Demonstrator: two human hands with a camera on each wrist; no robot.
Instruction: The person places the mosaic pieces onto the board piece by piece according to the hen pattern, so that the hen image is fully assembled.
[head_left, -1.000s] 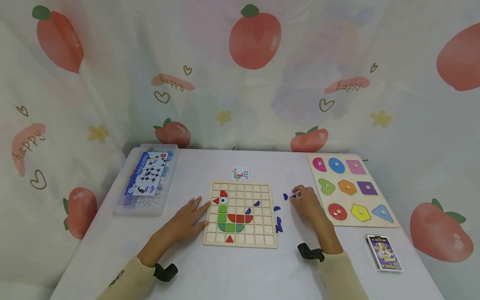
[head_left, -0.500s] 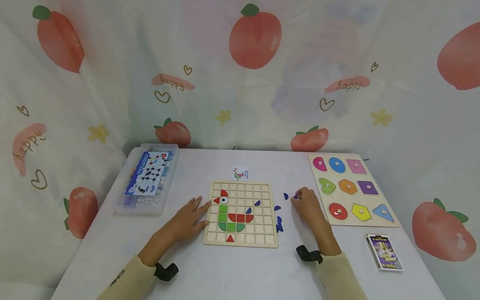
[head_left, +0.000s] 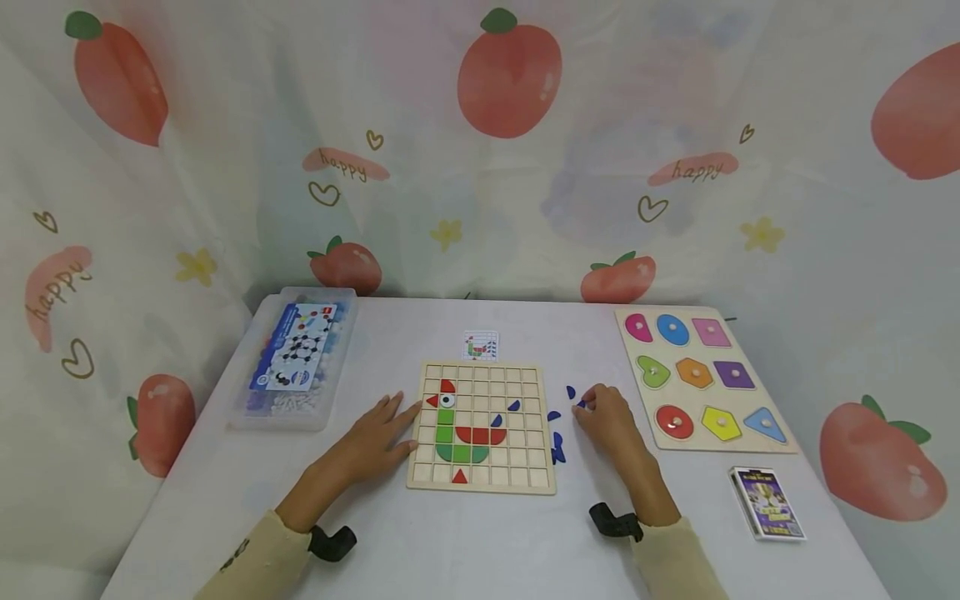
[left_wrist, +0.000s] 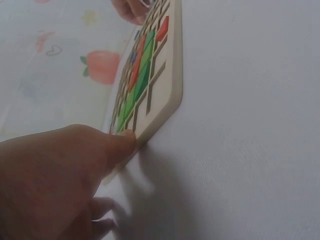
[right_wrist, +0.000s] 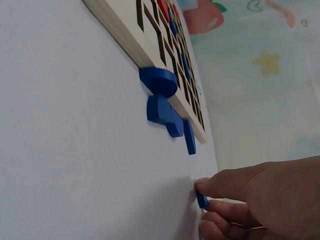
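Observation:
A wooden grid board (head_left: 519, 477) lies flat on the white table. Red, green and blue pieces and a round eye piece form a bird on it. At its left edge rests my left hand (head_left: 371, 446), fingers extended; in the left wrist view the thumb (left_wrist: 125, 142) touches the rim. Just off the board's right side, my right hand (head_left: 611, 421) pinches a small blue half-round piece (right_wrist: 202, 201) between thumb and fingers. Several loose blue pieces (right_wrist: 159, 110) lie along the board's right edge. One more blue piece (head_left: 571, 392) lies beyond the right fingertips.
Behind the board lies a small picture card (head_left: 481, 345) with a bird pattern. A clear plastic case (head_left: 303, 350) stands at the back left. On the right are a peg puzzle board (head_left: 671, 392) and a card box (head_left: 767, 505). A fruit-print curtain (head_left: 420, 200) hangs behind the table.
My right hand has moved slightly toward me and toward the board, with the small blue piece at its fingertips. My left hand has stayed at the board's left edge.

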